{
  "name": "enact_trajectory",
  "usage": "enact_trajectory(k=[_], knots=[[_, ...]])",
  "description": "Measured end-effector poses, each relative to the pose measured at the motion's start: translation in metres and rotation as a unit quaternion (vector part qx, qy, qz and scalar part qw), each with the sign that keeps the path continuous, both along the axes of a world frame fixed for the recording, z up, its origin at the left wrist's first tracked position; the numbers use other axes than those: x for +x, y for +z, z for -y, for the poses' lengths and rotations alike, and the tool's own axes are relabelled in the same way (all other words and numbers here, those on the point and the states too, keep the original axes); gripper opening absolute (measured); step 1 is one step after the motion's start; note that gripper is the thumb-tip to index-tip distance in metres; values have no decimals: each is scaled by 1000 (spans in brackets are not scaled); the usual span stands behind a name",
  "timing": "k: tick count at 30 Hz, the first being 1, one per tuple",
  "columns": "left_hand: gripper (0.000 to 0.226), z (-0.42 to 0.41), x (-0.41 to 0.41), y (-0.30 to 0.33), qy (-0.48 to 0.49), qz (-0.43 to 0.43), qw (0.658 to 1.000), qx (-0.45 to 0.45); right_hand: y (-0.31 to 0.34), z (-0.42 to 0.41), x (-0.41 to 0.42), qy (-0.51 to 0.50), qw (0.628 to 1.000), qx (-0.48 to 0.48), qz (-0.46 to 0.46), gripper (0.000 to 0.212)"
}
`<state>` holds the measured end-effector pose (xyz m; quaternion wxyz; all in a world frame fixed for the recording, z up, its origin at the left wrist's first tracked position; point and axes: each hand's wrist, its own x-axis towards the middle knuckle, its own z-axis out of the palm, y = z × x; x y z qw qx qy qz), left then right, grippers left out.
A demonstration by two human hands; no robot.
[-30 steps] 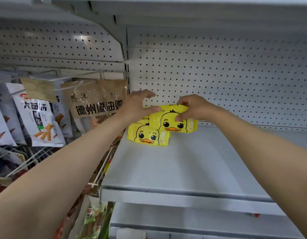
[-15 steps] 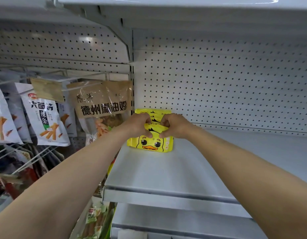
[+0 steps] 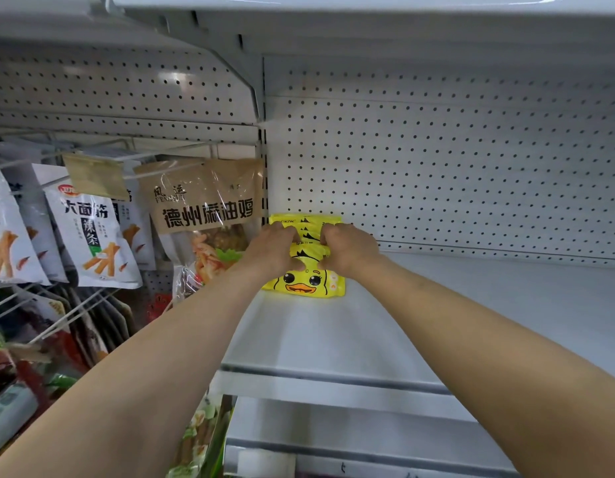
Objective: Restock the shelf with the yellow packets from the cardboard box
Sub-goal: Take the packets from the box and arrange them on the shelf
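Several yellow packets [image 3: 304, 286] with a duck face stand in a tight row at the back left corner of the grey shelf [image 3: 333, 343], against the pegboard wall. My left hand [image 3: 273, 251] grips the row from its left side, fingers curled over the packet tops. My right hand [image 3: 347, 248] grips the same row from its right side in the same way. Only the front packet's duck face shows; the ones behind show just their top edges. The cardboard box is out of view.
Left of the shelf, snack bags [image 3: 92, 236] and a brown bag [image 3: 206, 201] hang on wire hooks. An upper shelf [image 3: 368, 15] overhangs the hands. A lower shelf [image 3: 333, 457] lies beneath. Bare shelf surface stretches right of the packets.
A second ago my hands held a packet above another near the shelf's left edge. Both hands have since closed over the gathered row and pushed it back against the wall.
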<state>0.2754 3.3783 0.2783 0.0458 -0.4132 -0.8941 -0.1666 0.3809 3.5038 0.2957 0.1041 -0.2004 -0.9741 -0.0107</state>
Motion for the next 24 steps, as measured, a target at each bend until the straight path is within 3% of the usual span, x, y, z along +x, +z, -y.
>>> enact_trajectory(k=[4, 10, 15, 24], knots=[[67, 12, 13, 8, 29, -25, 999, 8, 7, 12, 7, 3, 997, 74, -14, 48], [63, 74, 28, 41, 70, -63, 995, 17, 42, 43, 23, 59, 993, 102, -26, 52], [69, 153, 43, 62, 132, -77, 988, 28, 65, 100, 37, 109, 990, 81, -49, 55], [56, 319, 85, 59, 263, -93, 960, 13, 58, 245, 43, 231, 972, 10, -46, 52]])
